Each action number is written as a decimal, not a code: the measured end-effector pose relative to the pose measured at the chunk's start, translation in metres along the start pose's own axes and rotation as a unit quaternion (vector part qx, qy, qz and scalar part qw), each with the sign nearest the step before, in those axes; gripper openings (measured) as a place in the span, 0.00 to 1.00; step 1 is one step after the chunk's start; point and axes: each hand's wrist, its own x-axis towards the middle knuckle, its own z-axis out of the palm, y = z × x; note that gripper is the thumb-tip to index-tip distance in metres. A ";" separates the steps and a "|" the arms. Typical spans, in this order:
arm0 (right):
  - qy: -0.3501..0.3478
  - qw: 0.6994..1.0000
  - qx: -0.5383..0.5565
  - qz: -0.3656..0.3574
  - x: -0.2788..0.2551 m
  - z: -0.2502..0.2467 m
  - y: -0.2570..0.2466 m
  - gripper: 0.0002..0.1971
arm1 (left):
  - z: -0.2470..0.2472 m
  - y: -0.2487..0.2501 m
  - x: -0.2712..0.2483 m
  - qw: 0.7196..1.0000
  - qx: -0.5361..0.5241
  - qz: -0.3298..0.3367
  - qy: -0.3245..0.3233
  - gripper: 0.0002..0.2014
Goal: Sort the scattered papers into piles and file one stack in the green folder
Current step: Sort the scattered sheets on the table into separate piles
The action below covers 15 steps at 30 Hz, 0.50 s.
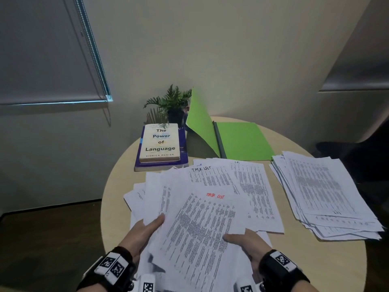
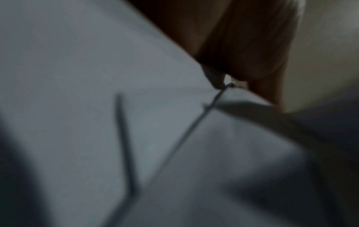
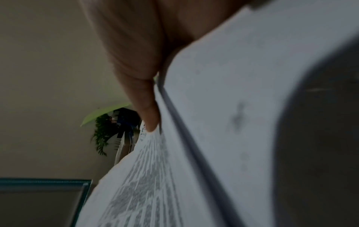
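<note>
At the round wooden table's [image 1: 315, 270] far edge: open green card folder [image 1: 242, 142], two stacked books [image 1: 161, 148] left of it, potted fern [image 1: 171, 102] behind. Loose printed sheets [image 1: 248, 182] mid-table; squared-up paper pile [image 1: 324, 192] by the right edge, perhaps overhanging.

The room is dim. Soft light falls on the bench [image 1: 294, 260] from above, and the green folder [image 1: 242, 140] looks bright. The plant [image 1: 170, 100] throws a stripy shadow on the wall. Straight lines bend near the edges of the head view. Both wrist views are dark and very blurry, and the papers [image 2: 77, 76] look like grey smudges.
</note>
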 end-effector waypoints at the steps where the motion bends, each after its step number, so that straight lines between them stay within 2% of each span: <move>1: 0.018 0.999 -0.026 -0.005 0.001 0.000 0.000 0.12 | -0.002 -0.002 0.002 0.999 0.032 0.006 0.023 0.31; 4: 0.050 0.998 -0.028 -0.035 0.000 0.001 0.001 0.04 | -0.009 -0.007 0.003 0.993 0.086 -0.005 0.086 0.21; 7: 0.071 0.996 -0.026 -0.046 0.006 0.003 0.005 0.15 | -0.009 -0.011 0.004 0.995 0.044 -0.040 0.079 0.29; 10: 0.058 0.997 -0.031 -0.042 0.002 0.009 0.004 0.16 | 0.001 -0.017 0.003 0.995 0.068 -0.049 0.053 0.39; 11: 0.042 0.998 -0.005 -0.040 0.000 0.012 0.003 0.19 | 0.005 -0.020 0.004 0.995 0.082 -0.039 0.044 0.36; 13: 0.021 0.998 0.027 -0.052 -0.004 0.014 0.000 0.24 | 0.012 -0.019 -0.001 0.993 0.100 -0.014 0.064 0.14; 14: 0.021 0.996 0.059 -0.067 -0.006 0.014 -0.003 0.27 | 0.012 -0.015 -0.003 0.992 0.100 -0.003 0.078 0.10; 15: 0.021 0.992 0.095 -0.075 -0.006 0.012 -0.005 0.29 | 0.010 -0.012 -0.005 0.993 0.091 0.020 0.076 0.15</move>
